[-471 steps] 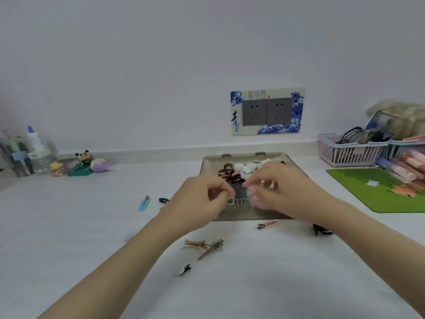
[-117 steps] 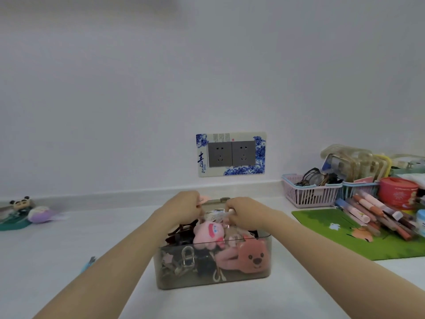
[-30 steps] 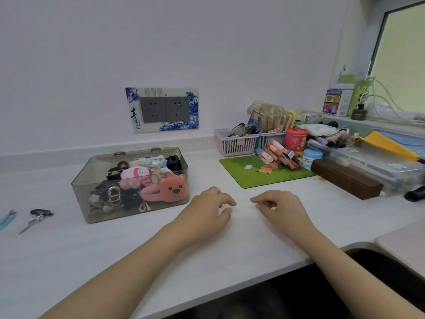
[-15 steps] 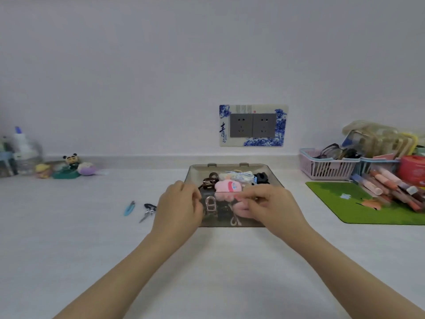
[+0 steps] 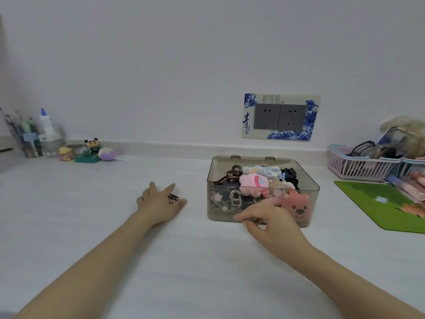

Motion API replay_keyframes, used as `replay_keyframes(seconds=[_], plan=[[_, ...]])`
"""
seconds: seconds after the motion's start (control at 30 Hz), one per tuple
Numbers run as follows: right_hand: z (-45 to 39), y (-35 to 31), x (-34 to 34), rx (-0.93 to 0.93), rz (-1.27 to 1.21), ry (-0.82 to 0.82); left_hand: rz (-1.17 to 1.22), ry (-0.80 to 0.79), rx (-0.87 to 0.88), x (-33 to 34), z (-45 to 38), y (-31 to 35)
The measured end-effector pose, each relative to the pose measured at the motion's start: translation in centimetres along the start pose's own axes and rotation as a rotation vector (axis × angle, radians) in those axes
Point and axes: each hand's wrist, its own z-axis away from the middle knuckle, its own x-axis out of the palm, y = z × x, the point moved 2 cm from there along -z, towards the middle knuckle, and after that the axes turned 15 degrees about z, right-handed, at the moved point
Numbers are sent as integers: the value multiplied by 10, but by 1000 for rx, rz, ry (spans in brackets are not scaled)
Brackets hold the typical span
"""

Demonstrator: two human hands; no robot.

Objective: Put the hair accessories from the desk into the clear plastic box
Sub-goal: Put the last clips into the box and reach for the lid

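The clear plastic box [image 5: 250,158] stands open on the white desk [image 5: 92,203], filled with hair clips, a brown claw clip [image 5: 231,176] and pink plush accessories [image 5: 254,184]. My left hand [image 5: 158,203] lies on the desk left of the box, fingers spread, with a small dark metal hair clip [image 5: 173,198] between thumb and index finger. My right hand [image 5: 266,221] rests on the desk against the box's front wall, fingers loosely curled, and I see nothing held in it.
Small toy figures [image 5: 92,150] and a pen cup with a bottle [image 5: 46,139] stand at the back left. A pink basket [image 5: 361,165], a green mat [image 5: 386,203] and pens lie at the right. A wall socket [image 5: 280,117] is behind the box.
My left hand has left the box front and reached left onto the desk over the dark clip. My right hand stays at the box's front wall.
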Motion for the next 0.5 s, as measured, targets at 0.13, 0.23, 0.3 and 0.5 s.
replay_keyframes(seconds=[0.13,0.23,0.3,0.5], plan=[[0,3,4,-1,-9,-28,104,41,139,5,3,4],[2,4,6,16,-28,-39,236,69,216,7,8,3],[4,3,7,15,-37,-44,296,72,228,6,11,2],[6,3,8,34,-56,-64,283,114,270,1,20,12]])
